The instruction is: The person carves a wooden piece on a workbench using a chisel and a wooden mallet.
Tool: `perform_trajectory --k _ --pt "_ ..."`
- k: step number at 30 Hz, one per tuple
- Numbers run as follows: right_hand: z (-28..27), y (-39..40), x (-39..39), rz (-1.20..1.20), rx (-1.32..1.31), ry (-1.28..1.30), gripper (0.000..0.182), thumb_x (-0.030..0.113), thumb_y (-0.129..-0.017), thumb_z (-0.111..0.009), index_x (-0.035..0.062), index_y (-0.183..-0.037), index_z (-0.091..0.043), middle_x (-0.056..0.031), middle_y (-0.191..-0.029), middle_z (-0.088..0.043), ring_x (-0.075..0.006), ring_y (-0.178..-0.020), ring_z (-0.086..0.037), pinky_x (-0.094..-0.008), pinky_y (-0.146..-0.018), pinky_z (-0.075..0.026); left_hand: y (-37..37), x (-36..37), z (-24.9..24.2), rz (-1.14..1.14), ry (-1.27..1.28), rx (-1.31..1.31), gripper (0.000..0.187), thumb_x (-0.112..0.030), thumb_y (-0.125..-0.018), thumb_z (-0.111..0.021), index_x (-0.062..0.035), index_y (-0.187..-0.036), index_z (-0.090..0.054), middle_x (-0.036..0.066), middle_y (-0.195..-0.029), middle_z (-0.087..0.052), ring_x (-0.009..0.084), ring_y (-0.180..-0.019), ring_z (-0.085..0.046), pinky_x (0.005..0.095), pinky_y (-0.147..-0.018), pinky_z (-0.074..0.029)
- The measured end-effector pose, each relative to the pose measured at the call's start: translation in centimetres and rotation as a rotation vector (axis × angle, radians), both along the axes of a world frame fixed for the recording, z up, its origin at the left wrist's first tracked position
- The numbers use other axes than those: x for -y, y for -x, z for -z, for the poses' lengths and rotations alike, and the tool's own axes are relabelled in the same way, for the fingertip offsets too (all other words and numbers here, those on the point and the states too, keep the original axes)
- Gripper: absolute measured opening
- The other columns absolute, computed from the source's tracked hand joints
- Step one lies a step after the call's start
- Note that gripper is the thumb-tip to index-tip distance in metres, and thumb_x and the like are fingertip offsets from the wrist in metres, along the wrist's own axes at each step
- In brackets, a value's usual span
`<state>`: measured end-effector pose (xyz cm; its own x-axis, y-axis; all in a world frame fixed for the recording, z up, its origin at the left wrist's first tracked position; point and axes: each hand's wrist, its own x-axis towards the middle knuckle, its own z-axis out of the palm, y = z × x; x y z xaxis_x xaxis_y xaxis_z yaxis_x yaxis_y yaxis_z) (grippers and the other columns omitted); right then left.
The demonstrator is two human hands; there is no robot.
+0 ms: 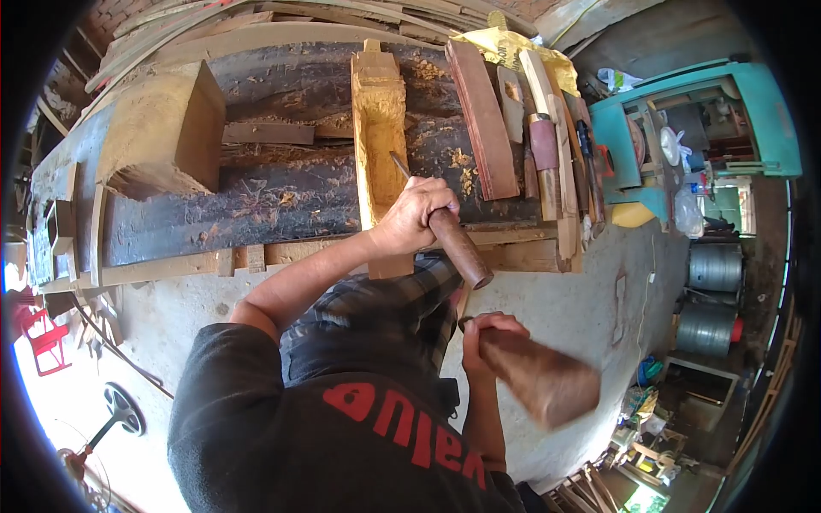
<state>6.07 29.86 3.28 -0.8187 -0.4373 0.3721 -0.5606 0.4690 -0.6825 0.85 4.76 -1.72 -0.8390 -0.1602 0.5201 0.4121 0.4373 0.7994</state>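
Observation:
My left hand (pixel 419 214) is wrapped round the brown wooden handle of a chisel (pixel 462 250), whose thin metal blade rests in the hollow of a long yellow wooden piece (pixel 379 137). That piece lies across a dark, worn workbench (pixel 282 205) and juts over its front edge. Lower down and to the right, my right hand (pixel 487 340) grips a thick wooden mallet (pixel 547 376), slightly blurred and held apart from the chisel handle, in front of the bench.
A large wooden block (pixel 162 128) stands on the bench at the left. To the right lie a reddish plank (pixel 483 120), several tools and wood strips, and a yellow bag (pixel 505 43). A teal machine (pixel 761 111) is at the far right, metal drums (pixel 705 329) below it.

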Motion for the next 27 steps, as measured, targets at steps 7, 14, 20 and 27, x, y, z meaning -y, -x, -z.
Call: perform_trajectory --k 7,14,20,27 --pt "1.6 0.2 -0.7 0.078 0.020 -0.064 0.025 0.001 -0.078 -0.074 0.0046 -0.088 -0.052 -0.0099 -0.085 -0.057 -0.0172 -0.071 -0.056 -0.0304 -0.069 -0.045 0.0 -0.1 0.3 -0.026 0.011 0.037 0.026 -0.005 -0.068 -0.078 -0.0109 -0.084 -0.058 0.004 -0.084 -0.062 0.0276 -0.089 -0.060 0.0373 -0.085 -0.040" --pt "1.8 1.0 0.9 0.106 0.263 -0.019 0.041 0.012 -0.074 -0.083 -0.0021 -0.108 -0.063 -0.0131 -0.094 -0.065 -0.0278 -0.083 -0.065 -0.0357 -0.076 -0.051 0.8 0.5 0.3 -0.084 0.041 0.007 0.024 -0.007 -0.070 -0.077 -0.0113 -0.083 -0.057 0.003 -0.084 -0.061 0.0276 -0.089 -0.060 0.0367 -0.084 -0.040" --pt "-3.0 -0.4 2.4 0.009 0.057 0.262 0.023 -0.001 -0.076 -0.076 0.0050 -0.079 -0.054 -0.0037 -0.070 -0.056 -0.0159 -0.066 -0.054 -0.0293 -0.067 -0.044 0.2 0.1 -0.4 -0.088 -0.055 -0.095 0.025 -0.007 -0.066 -0.075 -0.0113 -0.083 -0.058 0.004 -0.081 -0.056 0.0275 -0.086 -0.058 0.0366 -0.081 -0.037" --pt "1.0 -0.2 -1.1 0.089 0.172 0.053 0.023 0.004 -0.078 -0.075 0.0064 -0.073 -0.053 -0.0043 -0.068 -0.054 -0.0175 -0.065 -0.053 -0.0314 -0.071 -0.044 -0.4 0.2 -1.2 -0.026 -0.042 -0.039 0.025 -0.009 -0.068 -0.076 -0.0109 -0.084 -0.057 0.004 -0.080 -0.056 0.0265 -0.084 -0.058 0.0366 -0.075 -0.034"
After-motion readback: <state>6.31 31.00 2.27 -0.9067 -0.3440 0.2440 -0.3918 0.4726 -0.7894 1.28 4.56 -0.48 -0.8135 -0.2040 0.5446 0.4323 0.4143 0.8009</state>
